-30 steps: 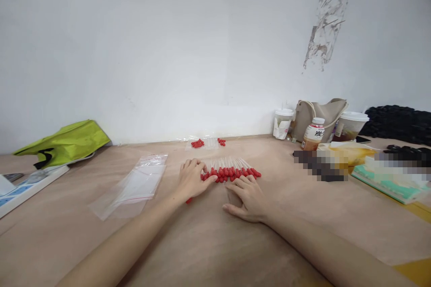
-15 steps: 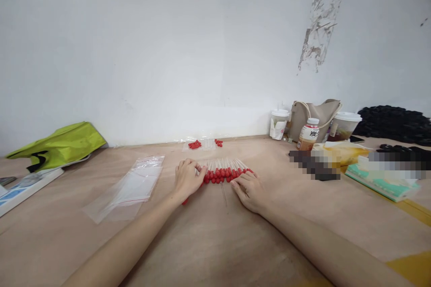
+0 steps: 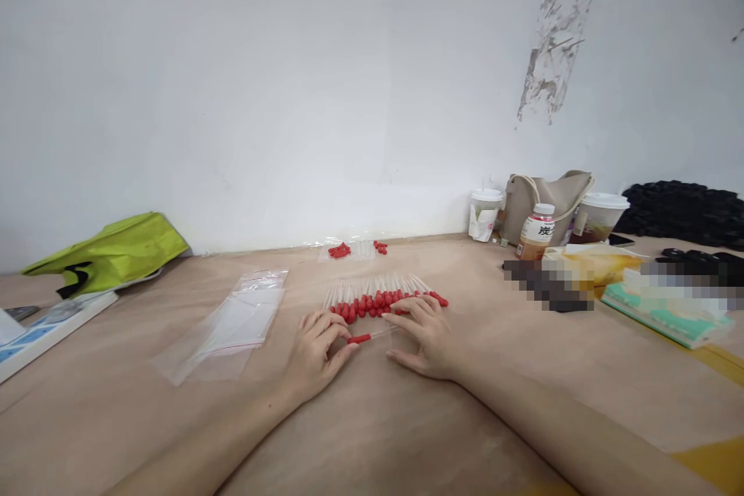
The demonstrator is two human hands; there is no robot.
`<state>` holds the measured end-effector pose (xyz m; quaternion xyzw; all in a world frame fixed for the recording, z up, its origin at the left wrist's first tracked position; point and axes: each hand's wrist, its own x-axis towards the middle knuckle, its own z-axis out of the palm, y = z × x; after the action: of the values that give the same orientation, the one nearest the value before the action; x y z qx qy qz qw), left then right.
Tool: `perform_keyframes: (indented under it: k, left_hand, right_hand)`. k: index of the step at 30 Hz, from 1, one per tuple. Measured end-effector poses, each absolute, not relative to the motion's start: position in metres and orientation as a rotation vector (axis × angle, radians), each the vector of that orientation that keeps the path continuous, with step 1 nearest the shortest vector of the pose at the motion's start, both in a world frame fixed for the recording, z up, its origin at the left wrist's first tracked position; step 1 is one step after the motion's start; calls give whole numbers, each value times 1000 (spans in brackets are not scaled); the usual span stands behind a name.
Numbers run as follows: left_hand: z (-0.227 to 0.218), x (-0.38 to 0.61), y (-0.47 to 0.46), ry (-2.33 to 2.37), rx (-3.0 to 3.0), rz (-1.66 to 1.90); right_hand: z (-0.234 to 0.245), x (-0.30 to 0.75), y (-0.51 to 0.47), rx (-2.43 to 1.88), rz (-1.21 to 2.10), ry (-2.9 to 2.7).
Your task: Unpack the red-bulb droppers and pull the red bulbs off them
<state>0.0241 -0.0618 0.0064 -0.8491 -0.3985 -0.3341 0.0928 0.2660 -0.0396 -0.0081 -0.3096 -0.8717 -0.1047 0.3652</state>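
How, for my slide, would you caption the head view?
Left hand at a red-ended stick, right hand by the row.

Soft light brightens the wall (image 3: 279, 93), with glare on clear plastic (image 3: 241, 319) and pixelated patches right.

Left forearm (image 3: 232, 434) and right forearm (image 3: 540, 418) bare, slanting inward. Left hand (image 3: 317, 349) – fingers bent, thumb pointing inward. Right hand (image 3: 425, 337) – palm down, fingers curved, thumb spread apart.
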Motion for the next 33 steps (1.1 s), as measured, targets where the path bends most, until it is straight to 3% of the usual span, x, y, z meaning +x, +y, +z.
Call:
perform_keyframes:
  k: [33]
  left_hand:
    - [4,44,-66,-1028,-2613,-733]
  right_hand:
    - [-9,264,-46,-646,-291,-2346]
